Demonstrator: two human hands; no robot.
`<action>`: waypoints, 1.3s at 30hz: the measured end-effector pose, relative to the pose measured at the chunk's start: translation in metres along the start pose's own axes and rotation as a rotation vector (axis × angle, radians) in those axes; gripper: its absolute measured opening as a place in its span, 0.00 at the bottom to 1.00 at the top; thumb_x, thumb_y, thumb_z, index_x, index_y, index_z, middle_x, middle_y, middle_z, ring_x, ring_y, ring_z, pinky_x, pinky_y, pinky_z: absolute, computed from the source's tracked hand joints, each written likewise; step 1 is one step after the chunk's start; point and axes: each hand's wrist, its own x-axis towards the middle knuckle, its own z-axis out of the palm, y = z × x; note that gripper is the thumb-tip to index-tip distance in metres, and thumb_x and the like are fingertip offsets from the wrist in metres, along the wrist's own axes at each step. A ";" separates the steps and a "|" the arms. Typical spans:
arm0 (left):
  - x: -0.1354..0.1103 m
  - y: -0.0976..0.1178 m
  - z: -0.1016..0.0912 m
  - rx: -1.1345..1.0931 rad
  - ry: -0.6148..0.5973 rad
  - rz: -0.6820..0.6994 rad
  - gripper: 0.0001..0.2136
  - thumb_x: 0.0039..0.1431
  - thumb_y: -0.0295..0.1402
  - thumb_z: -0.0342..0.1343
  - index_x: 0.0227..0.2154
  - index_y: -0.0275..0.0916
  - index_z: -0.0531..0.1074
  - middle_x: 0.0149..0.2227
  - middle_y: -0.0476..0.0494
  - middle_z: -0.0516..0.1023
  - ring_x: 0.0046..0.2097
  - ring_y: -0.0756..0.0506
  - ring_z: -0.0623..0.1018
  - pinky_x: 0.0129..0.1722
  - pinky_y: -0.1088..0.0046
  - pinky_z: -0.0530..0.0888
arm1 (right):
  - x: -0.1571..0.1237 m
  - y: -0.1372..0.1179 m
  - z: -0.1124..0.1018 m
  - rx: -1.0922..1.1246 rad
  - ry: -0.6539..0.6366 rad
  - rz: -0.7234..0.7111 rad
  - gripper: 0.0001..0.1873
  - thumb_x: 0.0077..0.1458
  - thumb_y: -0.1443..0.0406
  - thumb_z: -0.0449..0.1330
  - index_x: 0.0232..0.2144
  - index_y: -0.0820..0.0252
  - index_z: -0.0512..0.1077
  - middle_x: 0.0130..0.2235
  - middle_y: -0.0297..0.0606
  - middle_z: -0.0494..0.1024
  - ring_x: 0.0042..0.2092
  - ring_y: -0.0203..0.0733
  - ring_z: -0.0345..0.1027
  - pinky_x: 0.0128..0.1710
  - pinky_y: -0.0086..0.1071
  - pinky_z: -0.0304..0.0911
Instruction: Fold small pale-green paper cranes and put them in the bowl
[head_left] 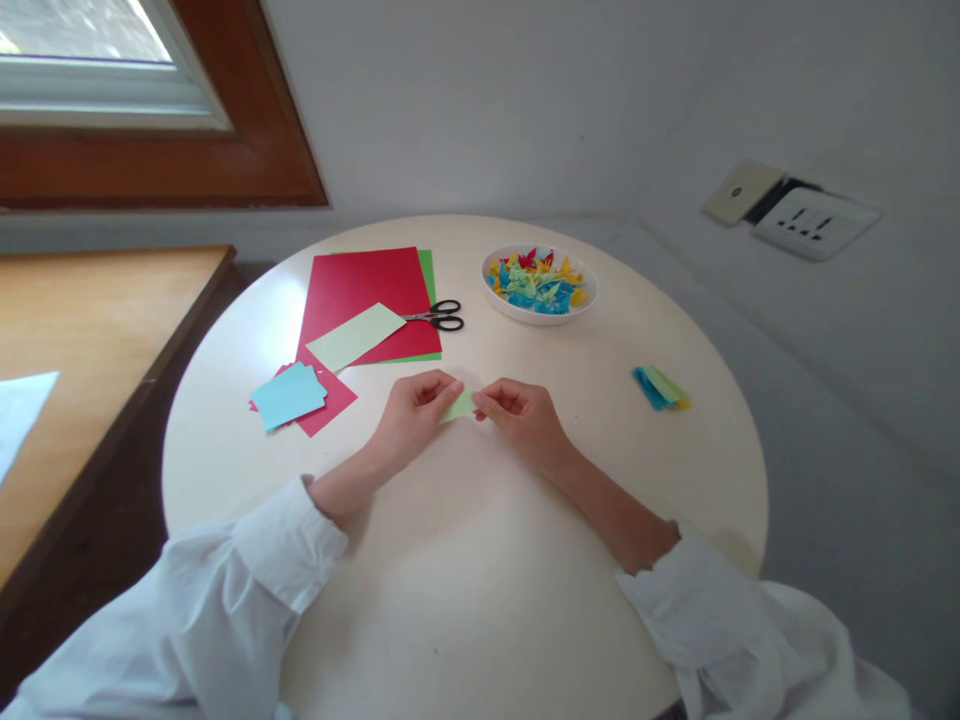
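A small piece of light green paper [459,405] is held between my two hands above the middle of the round white table [465,580]. My left hand [418,410] pinches its left part between thumb and fingers. At its right edge my right hand [523,415] grips it with thumb and forefinger. My fingers cover much of the paper, so any folds in it are hard to make out. Left of my left hand lie light blue paper pieces [291,395] on top of red paper pieces [330,403].
Red sheets [367,285] over green ones lie at the back left, with a pale green strip [356,335] and black-handled scissors [442,316] on them. A white bowl [541,318] holds many colourful folded paper shapes. Folded paper pieces [661,388] lie at the right. A wooden table [97,330] stands left.
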 end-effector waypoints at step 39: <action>0.003 -0.003 0.000 -0.062 -0.022 0.055 0.13 0.48 0.39 0.60 0.34 0.36 0.72 0.26 0.47 0.75 0.27 0.51 0.72 0.26 0.77 0.65 | 0.005 0.004 -0.009 0.102 0.074 -0.059 0.11 0.41 0.61 0.64 0.29 0.60 0.75 0.32 0.37 0.78 0.34 0.38 0.71 0.35 0.32 0.67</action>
